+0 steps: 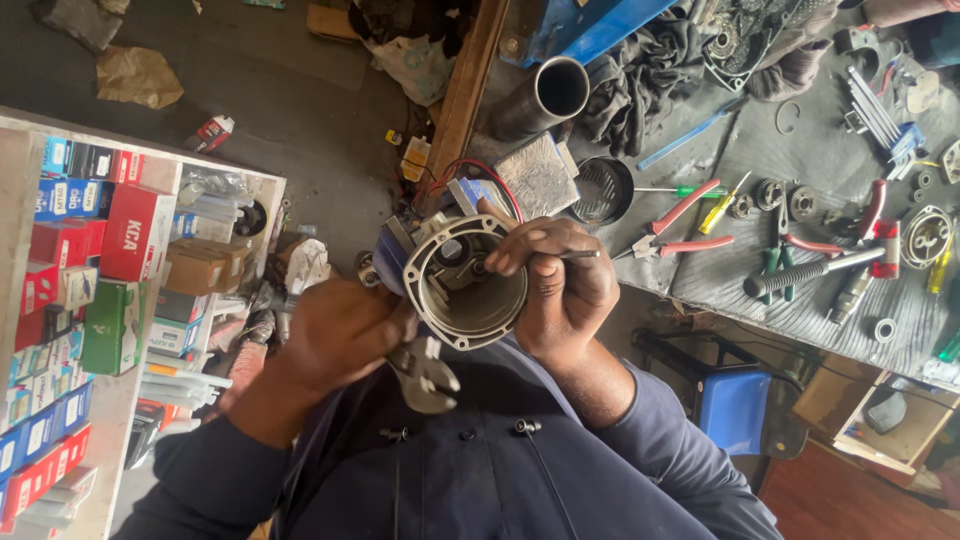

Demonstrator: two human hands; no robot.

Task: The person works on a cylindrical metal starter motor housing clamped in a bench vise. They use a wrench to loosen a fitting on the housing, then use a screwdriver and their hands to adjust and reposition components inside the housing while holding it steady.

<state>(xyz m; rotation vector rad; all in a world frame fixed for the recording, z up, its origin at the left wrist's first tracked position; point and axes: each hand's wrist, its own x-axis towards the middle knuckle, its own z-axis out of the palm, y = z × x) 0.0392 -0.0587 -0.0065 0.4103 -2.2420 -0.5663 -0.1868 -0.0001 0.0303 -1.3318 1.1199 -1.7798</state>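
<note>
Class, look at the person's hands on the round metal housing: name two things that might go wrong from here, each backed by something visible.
1. The housing is held in mid-air, not on the bench; it might slip and fall.
2. The left hand grips both housing and pliers, so either could drop.
3. The right hand has fingers inside the housing with a thin tool; a slip may nick them or the red wires.

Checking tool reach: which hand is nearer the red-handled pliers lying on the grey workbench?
Right. The right hand holds the round metal housing, close beside the red-handled pliers; the left hand is on the housing's far side.
</note>
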